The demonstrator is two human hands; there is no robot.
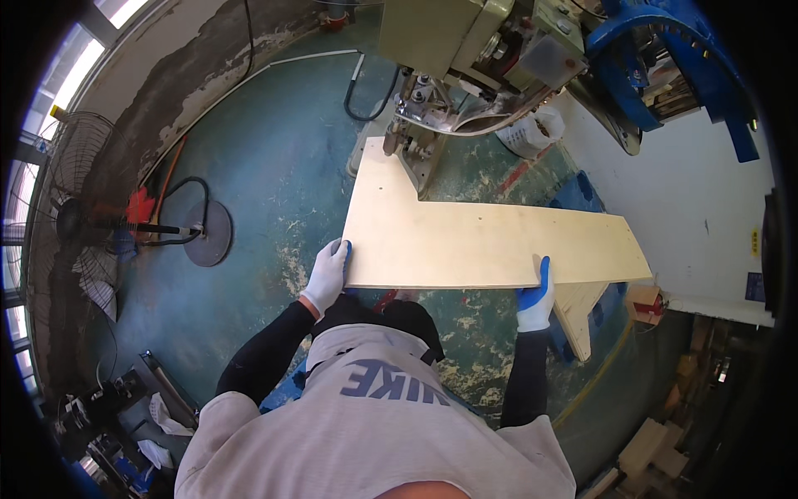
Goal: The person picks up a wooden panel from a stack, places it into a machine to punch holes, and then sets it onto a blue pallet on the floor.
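A pale L-shaped plywood panel point(465, 249) lies level in front of me, its narrow arm reaching under the metal head point(409, 125) of a green machine. My left hand point(329, 273), in a white glove with blue palm coating, grips the panel's left edge near the front corner. Along the front edge, toward the right, my right hand point(536, 301) holds the panel with its blue-coated thumb on top and the other fingers hidden underneath. A few small dark spots or holes dot the panel's upper face.
Similar wooden pieces point(582, 312) rest on a blue pallet point(579, 193) at the right. A white sack point(532, 133) stands behind the panel, near blue machinery point(665, 62). To the left is a pedestal fan point(79, 218) with a round base point(208, 234). Wood offcuts point(652, 449) lie lower right.
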